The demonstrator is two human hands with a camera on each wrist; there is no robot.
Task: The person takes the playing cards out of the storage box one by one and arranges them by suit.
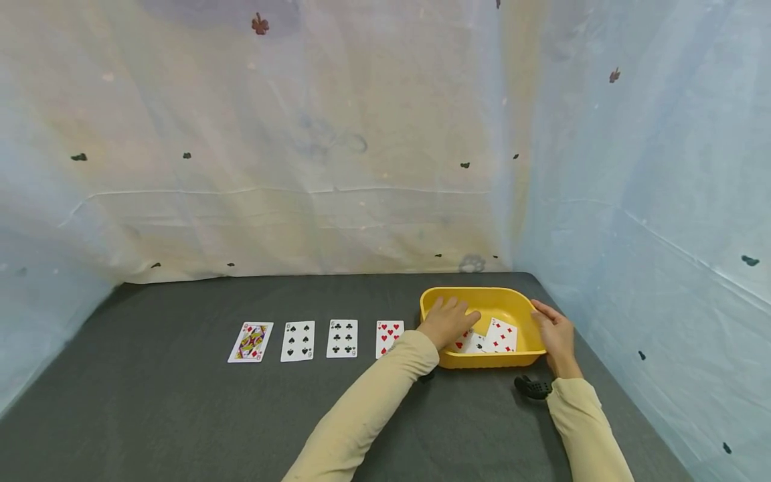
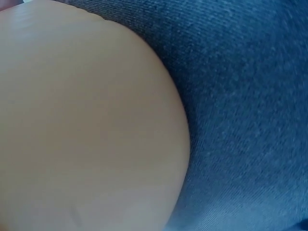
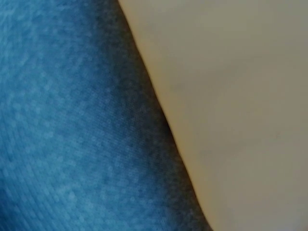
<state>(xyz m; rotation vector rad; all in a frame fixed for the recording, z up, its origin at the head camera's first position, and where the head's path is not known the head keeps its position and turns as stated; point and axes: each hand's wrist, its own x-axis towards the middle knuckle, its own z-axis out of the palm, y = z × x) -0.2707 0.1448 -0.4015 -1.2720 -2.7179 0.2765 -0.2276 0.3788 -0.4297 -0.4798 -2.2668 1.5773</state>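
Surface: dark grey cloth table (image 1: 181, 415), pale sheeting hung behind.
Left hand (image 1: 447, 323): lowered into the yellow tray (image 1: 482, 361), fingers relaxed over loose cards (image 1: 489, 338); grip cannot be told.
Right hand (image 1: 555, 335): laid on the tray's right rim, steadying it.
Row of four cards (image 1: 319, 339): just left of the left hand.
Risk: nearest row card may be brushed by the sleeve; several cards may be lifted together.
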